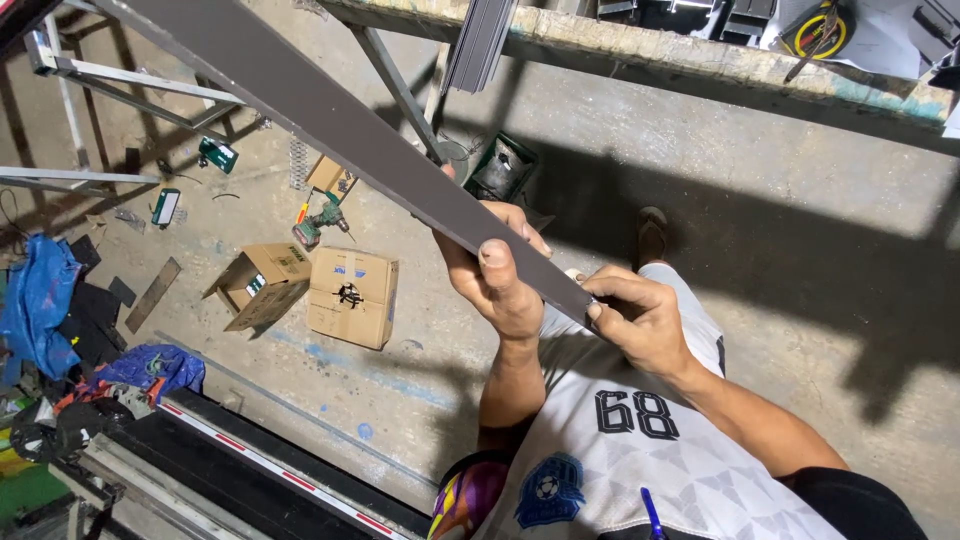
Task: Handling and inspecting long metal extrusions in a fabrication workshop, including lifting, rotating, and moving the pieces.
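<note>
A long flat dark grey metal profile (330, 115) runs from the upper left down to my chest. My left hand (495, 280) grips it from below, thumb on its top face, a little way up from the near end. My right hand (640, 320) pinches the near end of the profile, fingertips on its edge. Both hands are over my white patterned shirt.
Below on the concrete floor lie two cardboard boxes (350, 295), a green cordless drill (318, 225), a green crate (502, 170), blue cloth (40, 295) and metal frames (110, 85). A worn plank with a tape measure (815, 32) crosses the top. A dark rail (260, 465) lies lower left.
</note>
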